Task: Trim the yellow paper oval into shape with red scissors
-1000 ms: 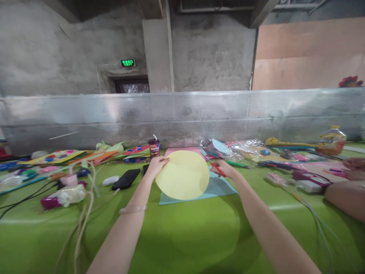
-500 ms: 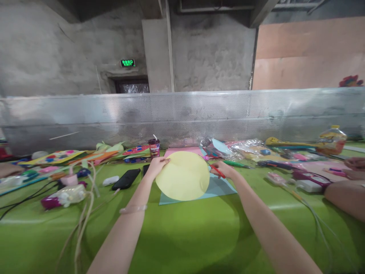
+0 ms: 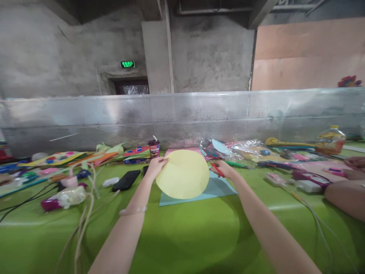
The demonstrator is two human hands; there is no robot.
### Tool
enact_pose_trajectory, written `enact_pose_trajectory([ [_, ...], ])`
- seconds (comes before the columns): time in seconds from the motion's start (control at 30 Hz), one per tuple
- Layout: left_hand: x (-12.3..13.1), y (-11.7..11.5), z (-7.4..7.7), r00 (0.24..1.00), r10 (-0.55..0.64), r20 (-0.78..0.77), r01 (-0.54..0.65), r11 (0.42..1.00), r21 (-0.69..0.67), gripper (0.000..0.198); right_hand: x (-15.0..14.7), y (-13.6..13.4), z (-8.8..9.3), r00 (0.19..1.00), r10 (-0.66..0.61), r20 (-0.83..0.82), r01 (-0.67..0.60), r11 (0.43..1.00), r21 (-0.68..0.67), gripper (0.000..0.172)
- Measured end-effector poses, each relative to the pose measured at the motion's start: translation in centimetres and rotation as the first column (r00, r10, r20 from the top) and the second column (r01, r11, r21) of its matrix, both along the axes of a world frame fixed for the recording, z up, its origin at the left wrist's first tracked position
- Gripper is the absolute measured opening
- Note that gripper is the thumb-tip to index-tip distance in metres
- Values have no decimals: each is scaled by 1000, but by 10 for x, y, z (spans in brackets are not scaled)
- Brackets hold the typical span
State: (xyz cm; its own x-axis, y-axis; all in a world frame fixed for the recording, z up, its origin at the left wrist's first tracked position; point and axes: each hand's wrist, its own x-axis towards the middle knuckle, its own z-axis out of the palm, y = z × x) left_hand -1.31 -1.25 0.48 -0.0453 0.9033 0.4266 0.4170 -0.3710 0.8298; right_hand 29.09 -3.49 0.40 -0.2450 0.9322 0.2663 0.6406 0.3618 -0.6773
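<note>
Left grip (image 3: 157, 167) is pinched on the upper left edge of a yellow paper circle (image 3: 182, 175), right grip (image 3: 226, 169) is curled round some red scissors (image 3: 220, 172) by the circle's right edge, can't really tell how wide the blades are. Circle's over part of a blue sheet (image 3: 221, 186) on the green worktop (image 3: 185, 236). Cup with a straw (image 3: 154, 149) just beyond the left grip, black phone (image 3: 127, 180) off to its left.

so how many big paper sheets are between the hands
3: yellow disc in the left hand, blue sheet partly covered by it, pink sheet behind it. More may be hidden.
</note>
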Motion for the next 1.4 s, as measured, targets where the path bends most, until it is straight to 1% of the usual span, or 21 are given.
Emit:
enact_pose_trajectory([
  [0.2,-4,9,-5,996,48,80,-48,999,-4,39,-2,-2,0,998,41,-53,-40,999,13,13],
  [0.57,-3,9,-6,995,35,89,-36,999,6,37,-8,-8,3,993,89,-77,-90,996,-4,12],
  [0.77,-2,9,-6,995,30,98,-31,1000,4,37,-10,-10,4,993,93,-74,-94,996,-11,14],
  [1.17,-2,10,-6,994,33,102,-34,999,4,34,-6,-2,-3,993,81,-81,-82,997,-7,15],
  [1.4,-3,12,-7,994,41,106,-42,999,7,34,-4,-1,-3,991,81,-110,-83,997,-7,13],
])
